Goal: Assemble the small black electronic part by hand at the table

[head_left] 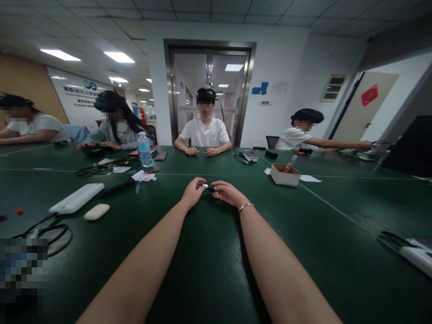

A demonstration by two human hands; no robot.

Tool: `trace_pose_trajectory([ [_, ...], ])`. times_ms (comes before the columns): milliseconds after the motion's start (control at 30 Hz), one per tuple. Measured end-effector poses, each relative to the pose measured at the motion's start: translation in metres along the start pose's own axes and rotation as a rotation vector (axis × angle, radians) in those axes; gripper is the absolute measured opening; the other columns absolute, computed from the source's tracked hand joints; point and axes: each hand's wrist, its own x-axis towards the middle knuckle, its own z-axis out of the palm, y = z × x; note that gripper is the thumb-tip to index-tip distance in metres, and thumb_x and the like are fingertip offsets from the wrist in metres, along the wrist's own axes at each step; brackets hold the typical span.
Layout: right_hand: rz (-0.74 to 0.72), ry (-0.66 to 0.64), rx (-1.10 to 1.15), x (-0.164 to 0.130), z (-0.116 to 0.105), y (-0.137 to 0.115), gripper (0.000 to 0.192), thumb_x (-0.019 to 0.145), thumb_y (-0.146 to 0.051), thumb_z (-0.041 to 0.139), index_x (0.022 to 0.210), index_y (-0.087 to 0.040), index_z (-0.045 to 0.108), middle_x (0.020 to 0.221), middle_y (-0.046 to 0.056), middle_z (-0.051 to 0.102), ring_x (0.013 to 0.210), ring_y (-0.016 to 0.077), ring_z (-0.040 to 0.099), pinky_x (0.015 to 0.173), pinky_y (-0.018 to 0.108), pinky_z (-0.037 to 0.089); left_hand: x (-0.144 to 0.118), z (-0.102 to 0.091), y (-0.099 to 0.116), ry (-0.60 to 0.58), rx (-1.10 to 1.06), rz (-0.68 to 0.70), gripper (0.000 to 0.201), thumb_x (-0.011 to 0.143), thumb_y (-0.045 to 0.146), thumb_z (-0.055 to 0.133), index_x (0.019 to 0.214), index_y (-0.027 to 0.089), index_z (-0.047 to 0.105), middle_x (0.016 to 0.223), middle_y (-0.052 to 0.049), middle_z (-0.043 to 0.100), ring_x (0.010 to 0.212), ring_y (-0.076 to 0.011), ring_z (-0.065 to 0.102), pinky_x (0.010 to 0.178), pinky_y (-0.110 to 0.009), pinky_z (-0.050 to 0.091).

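Observation:
Over the green tabletop (209,234), both arms stretch forward and the hands meet at a small black object with a silver end (209,187). Its exact kind is too small to make out. My left hand (194,192) pinches the shiny end between thumb and fingers. On the opposite side, my right hand (230,193) grips the dark end, with a bracelet (246,207) at its wrist. The fingers cover part of the object, which lies roughly level just above or on the table.
A white power bank (77,198), a white oval case (96,212) and black cables (56,234) lie to the left. Beyond them stand a water bottle (145,150) and paper scraps (145,176). A cardboard box (285,175) is at right. Several people sit around the table.

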Motion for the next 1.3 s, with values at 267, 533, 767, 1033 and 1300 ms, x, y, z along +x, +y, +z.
trace_pose_trajectory([
  [267, 0.014, 0.005, -0.02, -0.001, 0.002, -0.002, 0.024, 0.072, 0.001, 0.054, 0.091, -0.012, 0.057, 0.074, 0.006, 0.062, 0.056, 0.0125, 0.063, 0.055, 0.023, 0.054, 0.001, -0.001, -0.002, -0.008, -0.041, -0.017, 0.023, 0.075, 0.024, 0.053, 0.097, 0.019, 0.056, 0.078, -0.001, 0.058, 0.072, -0.0132, 0.055, 0.071, -0.026, 0.043],
  [533, -0.021, -0.043, -0.103, -0.002, 0.0, 0.0, 0.026, 0.068, 0.001, 0.062, 0.09, -0.012, 0.06, 0.066, 0.001, 0.061, 0.055, 0.0087, 0.059, 0.05, 0.016, 0.05, 0.004, -0.001, -0.006, -0.035, -0.135, -0.036, 0.021, 0.075, 0.033, 0.052, 0.089, 0.018, 0.054, 0.065, 0.002, 0.055, 0.061, -0.0117, 0.053, 0.06, -0.024, 0.041],
  [767, -0.047, -0.074, -0.104, 0.001, -0.003, 0.003, 0.029, 0.065, 0.002, 0.066, 0.09, -0.013, 0.06, 0.069, 0.001, 0.062, 0.058, 0.0085, 0.06, 0.052, 0.015, 0.05, 0.007, -0.004, -0.002, -0.038, -0.274, -0.085, 0.027, 0.069, 0.04, 0.059, 0.077, 0.015, 0.054, 0.061, 0.001, 0.056, 0.058, -0.0117, 0.053, 0.059, -0.024, 0.041],
  [1033, -0.019, -0.056, -0.141, 0.001, 0.0, 0.003, 0.027, 0.065, 0.0, 0.069, 0.086, -0.012, 0.058, 0.074, 0.003, 0.064, 0.059, 0.0104, 0.063, 0.059, 0.019, 0.055, 0.005, -0.003, -0.001, -0.061, -0.261, -0.123, 0.032, 0.066, 0.044, 0.064, 0.075, 0.014, 0.056, 0.061, 0.0, 0.058, 0.057, -0.0118, 0.053, 0.058, -0.025, 0.041],
  [1300, -0.098, -0.062, -0.478, 0.015, 0.016, 0.011, 0.024, 0.062, -0.01, 0.074, 0.079, -0.013, 0.057, 0.054, -0.003, 0.06, 0.033, 0.0059, 0.049, 0.027, 0.012, 0.039, 0.004, -0.005, 0.004, -0.089, -0.307, -0.105, 0.036, 0.06, 0.045, 0.068, 0.075, 0.013, 0.06, 0.071, -0.005, 0.064, 0.067, -0.0151, 0.058, 0.066, -0.028, 0.044],
])
